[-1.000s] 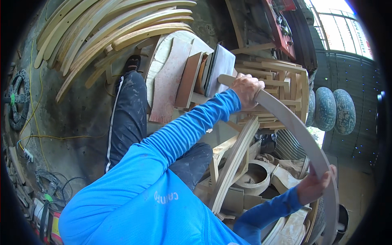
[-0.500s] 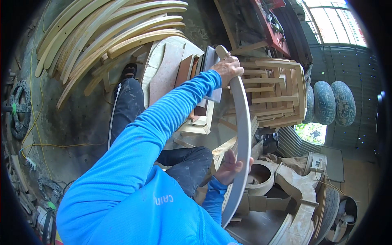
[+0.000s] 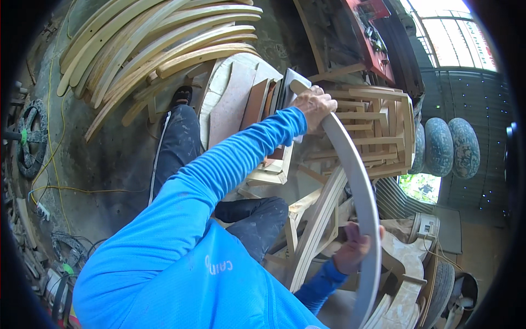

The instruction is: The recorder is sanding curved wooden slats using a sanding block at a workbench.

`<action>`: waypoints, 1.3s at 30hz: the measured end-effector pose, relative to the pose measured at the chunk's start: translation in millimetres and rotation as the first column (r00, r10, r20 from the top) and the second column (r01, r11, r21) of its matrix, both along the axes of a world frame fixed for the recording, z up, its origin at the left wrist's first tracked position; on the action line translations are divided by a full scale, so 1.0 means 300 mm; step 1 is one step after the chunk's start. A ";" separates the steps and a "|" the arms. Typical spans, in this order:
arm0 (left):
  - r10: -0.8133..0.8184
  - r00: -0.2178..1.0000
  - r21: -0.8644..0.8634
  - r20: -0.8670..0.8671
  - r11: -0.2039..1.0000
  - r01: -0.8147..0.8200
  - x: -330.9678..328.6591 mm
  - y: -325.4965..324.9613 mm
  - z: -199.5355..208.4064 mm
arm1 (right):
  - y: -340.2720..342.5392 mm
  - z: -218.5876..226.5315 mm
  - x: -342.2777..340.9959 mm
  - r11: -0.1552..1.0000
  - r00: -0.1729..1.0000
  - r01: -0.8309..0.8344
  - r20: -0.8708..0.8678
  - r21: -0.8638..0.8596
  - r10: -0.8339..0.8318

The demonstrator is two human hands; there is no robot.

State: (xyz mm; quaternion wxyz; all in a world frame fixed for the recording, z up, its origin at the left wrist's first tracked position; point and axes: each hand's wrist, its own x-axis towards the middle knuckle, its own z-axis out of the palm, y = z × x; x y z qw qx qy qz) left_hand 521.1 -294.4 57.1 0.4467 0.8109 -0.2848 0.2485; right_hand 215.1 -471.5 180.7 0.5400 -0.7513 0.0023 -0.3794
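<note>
A long curved wooden slat point(image 3: 359, 170) with a pale grey face runs from upper centre to the lower edge. My left hand point(image 3: 315, 107) is wrapped around it just below its rounded upper end. Lower down, my right hand point(image 3: 353, 252) holds the same slat from its left side, a fingertip showing past the right edge. The slat's upper end overlaps a flat grey panel point(image 3: 294, 79) on a low wooden bench-like stand point(image 3: 233, 98); I cannot tell whether they touch.
A stack of curved wooden slats point(image 3: 164, 49) lies upper left. To the right are slatted wooden frames point(image 3: 378, 120), a red metal bench point(image 3: 364, 33) and rounded grey tanks point(image 3: 438, 145). More long slats point(image 3: 320, 230) lean near my right forearm. A yellow cord point(image 3: 87, 190) crosses the left floor.
Both hands have shifted right with the curved slat, the right hand farther and somewhat downward. The slat's lower part has swung to the right. The view has shifted slightly.
</note>
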 end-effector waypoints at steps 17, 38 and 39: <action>-0.011 0.877 -0.223 -0.480 0.968 -0.110 -0.162 -0.165 0.122 | 0.015 0.452 0.735 0.944 0.961 -0.258 0.154 0.208 0.228; 0.166 0.891 -0.340 -0.422 0.882 -0.325 -0.003 -0.184 0.107 | 0.044 0.535 1.277 0.900 0.900 -0.432 -0.035 0.062 0.434; 0.178 0.879 -0.353 -0.442 0.866 -0.353 -0.009 -0.187 0.105 | 0.035 0.535 1.314 0.883 0.879 -0.467 -0.081 0.038 0.469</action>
